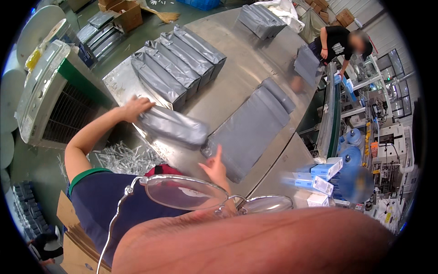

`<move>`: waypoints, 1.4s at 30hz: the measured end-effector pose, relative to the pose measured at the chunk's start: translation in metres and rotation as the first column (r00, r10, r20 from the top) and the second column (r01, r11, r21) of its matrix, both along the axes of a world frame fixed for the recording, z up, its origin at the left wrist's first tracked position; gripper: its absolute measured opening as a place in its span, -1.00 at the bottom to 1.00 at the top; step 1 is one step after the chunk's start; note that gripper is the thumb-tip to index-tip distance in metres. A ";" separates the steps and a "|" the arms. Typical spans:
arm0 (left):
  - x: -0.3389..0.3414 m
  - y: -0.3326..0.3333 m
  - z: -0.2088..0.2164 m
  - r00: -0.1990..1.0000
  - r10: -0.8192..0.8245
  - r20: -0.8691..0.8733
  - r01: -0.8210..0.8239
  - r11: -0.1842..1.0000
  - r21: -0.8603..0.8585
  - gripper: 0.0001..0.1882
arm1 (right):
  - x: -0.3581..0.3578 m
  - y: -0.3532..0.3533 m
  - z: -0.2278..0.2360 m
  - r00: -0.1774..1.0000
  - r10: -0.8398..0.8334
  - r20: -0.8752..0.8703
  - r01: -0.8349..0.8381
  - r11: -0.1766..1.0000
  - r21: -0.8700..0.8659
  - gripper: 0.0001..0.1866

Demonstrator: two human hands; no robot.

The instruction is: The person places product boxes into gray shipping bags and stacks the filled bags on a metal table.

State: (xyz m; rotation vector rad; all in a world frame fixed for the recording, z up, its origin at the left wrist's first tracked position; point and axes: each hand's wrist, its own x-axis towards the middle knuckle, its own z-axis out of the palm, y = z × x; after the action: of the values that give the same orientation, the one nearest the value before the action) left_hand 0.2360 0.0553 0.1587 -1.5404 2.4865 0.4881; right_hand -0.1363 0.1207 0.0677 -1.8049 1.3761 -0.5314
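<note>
My left hand (136, 108) is closed over the far-left end of a grey plastic package (172, 126), long and box-shaped, slightly smeared by motion. The package lies tilted across the near edge of the metal table (242, 55). My right hand (216, 168) is open, thumb and forefinger apart, close to the package's right end. Beside it a fanned-out layer of flat grey plastic bags (248, 132) covers part of the table. Behind the left hand several similar grey packages (182, 64) stand side by side in a row.
More grey packages (261, 20) sit at the table's far end. A machine with a grille (59, 91) stands at the left, above plastic scraps (125, 160) on the floor. Across the table, a person in black (337, 43) works by a conveyor (329, 123). Blue-and-white boxes (315, 182) are at right.
</note>
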 end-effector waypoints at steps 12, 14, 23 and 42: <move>0.039 -0.068 -0.078 0.977 -0.118 0.180 0.177 0.917 -0.357 -0.48 | -0.089 -0.038 -0.011 0.904 -0.302 0.302 0.363 0.915 -0.173 -0.39; 0.034 -0.087 -0.071 0.977 -0.066 0.204 0.143 0.909 -0.390 -0.49 | -0.193 -0.026 -0.012 0.749 -0.593 0.295 0.660 0.705 -0.259 -0.41; 0.063 -0.079 -0.110 0.836 0.318 0.447 0.058 0.759 -0.649 -0.42 | -0.443 0.012 0.074 0.099 -0.424 -0.900 0.382 0.852 -0.360 -0.30; -0.227 -0.043 -0.110 0.798 -0.160 -0.580 -0.023 0.955 -0.296 -0.72 | -0.295 -0.048 0.154 0.649 -0.329 -0.686 0.188 0.943 -0.274 -0.38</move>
State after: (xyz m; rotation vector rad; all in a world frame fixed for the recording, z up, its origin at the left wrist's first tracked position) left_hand 0.0091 0.0123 0.0491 -1.5648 3.2142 0.7240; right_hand -0.4311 0.0723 0.2215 -2.0811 2.2197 -0.0436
